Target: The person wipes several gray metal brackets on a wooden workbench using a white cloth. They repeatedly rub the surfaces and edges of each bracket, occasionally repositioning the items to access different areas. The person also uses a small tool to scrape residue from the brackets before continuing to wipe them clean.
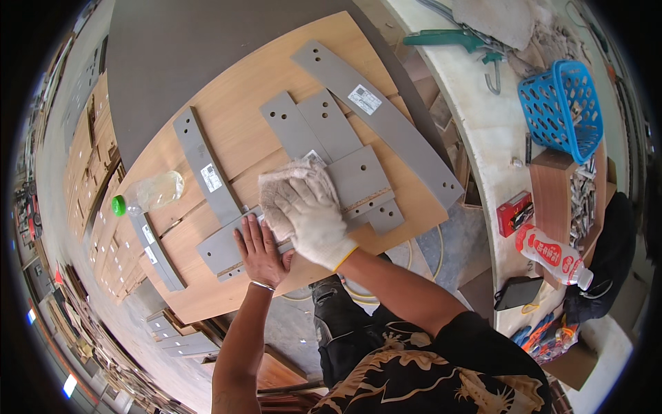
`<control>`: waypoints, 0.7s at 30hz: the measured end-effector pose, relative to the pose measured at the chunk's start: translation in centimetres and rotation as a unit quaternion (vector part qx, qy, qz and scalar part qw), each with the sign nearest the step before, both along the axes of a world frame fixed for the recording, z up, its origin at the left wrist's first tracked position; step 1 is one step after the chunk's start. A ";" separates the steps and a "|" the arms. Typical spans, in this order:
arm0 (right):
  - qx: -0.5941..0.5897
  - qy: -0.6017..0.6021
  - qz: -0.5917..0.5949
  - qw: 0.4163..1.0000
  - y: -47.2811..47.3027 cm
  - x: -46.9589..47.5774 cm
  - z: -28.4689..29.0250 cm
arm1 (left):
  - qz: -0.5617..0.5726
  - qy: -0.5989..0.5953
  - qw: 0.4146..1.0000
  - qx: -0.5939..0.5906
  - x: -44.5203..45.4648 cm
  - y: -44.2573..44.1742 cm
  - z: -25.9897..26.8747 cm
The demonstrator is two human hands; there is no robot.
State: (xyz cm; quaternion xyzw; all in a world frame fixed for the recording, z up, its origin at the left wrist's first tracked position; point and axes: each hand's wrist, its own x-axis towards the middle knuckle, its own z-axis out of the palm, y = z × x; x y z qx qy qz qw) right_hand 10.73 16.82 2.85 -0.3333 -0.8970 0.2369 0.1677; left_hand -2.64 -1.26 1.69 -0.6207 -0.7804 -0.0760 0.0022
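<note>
My bare left hand [262, 254] lies flat on a grey laminated board [220, 247], fingers pointing away from me, a bracelet at the wrist. My right hand [319, 223], in a white knit glove, presses a beige terry cloth [273, 187] down on the grey pieces just right of it. Under the cloth and hands, the middle of the board is hidden. A drilled grey panel [357, 178] with a raw chipboard edge shows right of the cloth; whether it joins the left board cannot be seen. Two narrow drilled boards [320, 119] lie beyond the cloth, side by side.
Wood-faced panels form the work surface [232, 124]. A long grey board [382, 114] lies right, another [204, 160] left. A green-capped bottle [155, 191] lies at the left. The side bench [476, 119] holds a blue basket [551, 114], a red box [514, 213] and a white-and-red bottle [551, 256].
</note>
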 end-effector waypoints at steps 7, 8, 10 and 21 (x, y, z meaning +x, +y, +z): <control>0.038 -0.182 -0.112 0.976 5.5 3.0 4.9 | 0.016 0.024 1.000 -0.012 -0.4 -0.8 0.5; -0.002 -0.058 -0.033 0.998 5.2 4.3 3.2 | 0.013 0.023 1.000 -0.013 -0.2 -0.4 0.3; -0.027 -0.077 -0.027 0.996 3.4 7.0 3.6 | 0.017 0.031 0.999 -0.023 -0.6 -1.5 0.6; 0.021 -0.169 -0.060 0.984 4.9 8.3 2.9 | 0.016 0.000 1.000 -0.014 -0.6 -1.6 0.9</control>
